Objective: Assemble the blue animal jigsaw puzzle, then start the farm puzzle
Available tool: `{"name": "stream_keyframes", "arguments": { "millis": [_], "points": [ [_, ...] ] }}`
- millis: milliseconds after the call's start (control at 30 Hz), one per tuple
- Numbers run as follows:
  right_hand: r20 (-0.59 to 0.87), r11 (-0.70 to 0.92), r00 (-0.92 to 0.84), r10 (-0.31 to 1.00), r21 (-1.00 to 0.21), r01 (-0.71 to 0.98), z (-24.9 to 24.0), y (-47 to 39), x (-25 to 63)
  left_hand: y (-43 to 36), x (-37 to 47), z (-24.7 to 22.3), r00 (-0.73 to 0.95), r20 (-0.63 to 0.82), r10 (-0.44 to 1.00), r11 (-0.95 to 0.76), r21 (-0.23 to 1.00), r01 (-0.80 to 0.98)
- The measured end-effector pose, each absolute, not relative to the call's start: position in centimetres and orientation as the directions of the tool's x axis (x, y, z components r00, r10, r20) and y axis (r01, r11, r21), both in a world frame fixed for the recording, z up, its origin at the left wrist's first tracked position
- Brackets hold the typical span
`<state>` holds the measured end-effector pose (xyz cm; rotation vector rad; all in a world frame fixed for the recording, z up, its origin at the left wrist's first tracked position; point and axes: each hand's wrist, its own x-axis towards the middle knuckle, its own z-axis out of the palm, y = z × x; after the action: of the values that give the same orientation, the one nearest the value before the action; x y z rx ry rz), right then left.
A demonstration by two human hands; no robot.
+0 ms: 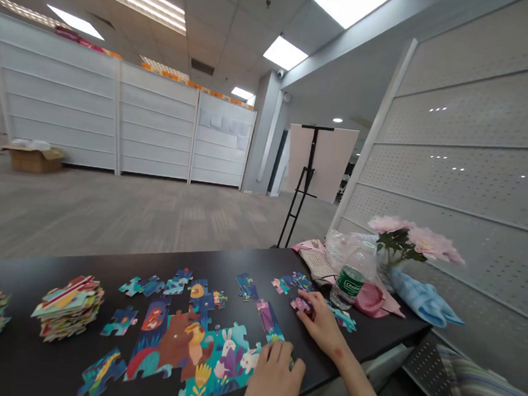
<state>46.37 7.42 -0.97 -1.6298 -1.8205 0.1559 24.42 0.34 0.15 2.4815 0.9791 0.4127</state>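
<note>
A partly joined jigsaw puzzle (pixel 177 344) with a bear, rabbits and flowers lies before me. My left hand (pixel 274 381) rests on its right edge, fingers bent and close together, pressing on puzzle pieces there; its thumb is hidden. Just above those fingers is a joined purple and teal strip (pixel 270 319). To the right, my right hand (pixel 322 326) pinches a purple-pink puzzle piece (pixel 301 306) at the table surface. Beyond that hand lie a few joined pieces (pixel 291 282), and teal pieces (pixel 343 318) show beside its wrist.
Two stacks of puzzle pieces (pixel 69 307) stand at left on the black table (pixel 147 265). Loose pieces (pixel 103 374) lie around the puzzle. At right are a water bottle (pixel 349 282), pink cloth (pixel 375 299), a flower vase (pixel 390 258) and a blue cloth (pixel 426 298).
</note>
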Motion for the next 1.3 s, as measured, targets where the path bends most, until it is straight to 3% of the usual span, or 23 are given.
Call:
{"name": "stream_keyframes", "arguments": {
  "millis": [267, 467, 700, 933, 1133, 1300],
  "points": [
    [0.383, 0.130, 0.061, 0.922, -0.454, 0.881, -1.4, 7.6, 46.7, 1.3, 25.2, -0.5, 0.703, 0.069, 0.707, -0.641, 0.483, 0.597],
    [0.489, 0.142, 0.037, 0.872, -0.323, 0.936, -0.8, 8.6, 45.6, 1.3, 25.1, -0.6, 0.708, 0.078, 0.702, -0.654, 0.464, 0.598],
    [0.337, 0.233, -0.123, 0.934, -0.308, 0.922, 1.3, 15.4, 42.3, 1.5, 25.4, -1.3, 0.694, 0.107, 0.712, -0.657, 0.451, 0.604],
    [0.154, 0.475, -0.450, 0.880, -0.339, 0.812, 1.8, 19.5, 36.6, 2.2, 26.6, -1.9, 0.680, 0.036, 0.732, -0.614, 0.467, 0.637],
    [0.179, 0.455, -0.418, 0.891, -0.359, 0.815, 0.8, 22.1, 32.5, 2.1, 26.0, -0.1, 0.680, -0.026, 0.732, -0.577, 0.507, 0.640],
    [0.182, 0.372, -0.327, 0.927, -0.351, 0.860, 2.5, 23.2, 35.9, 1.6, 25.2, 0.5, 0.695, 0.016, 0.718, -0.594, 0.536, 0.600]
  ]
}}
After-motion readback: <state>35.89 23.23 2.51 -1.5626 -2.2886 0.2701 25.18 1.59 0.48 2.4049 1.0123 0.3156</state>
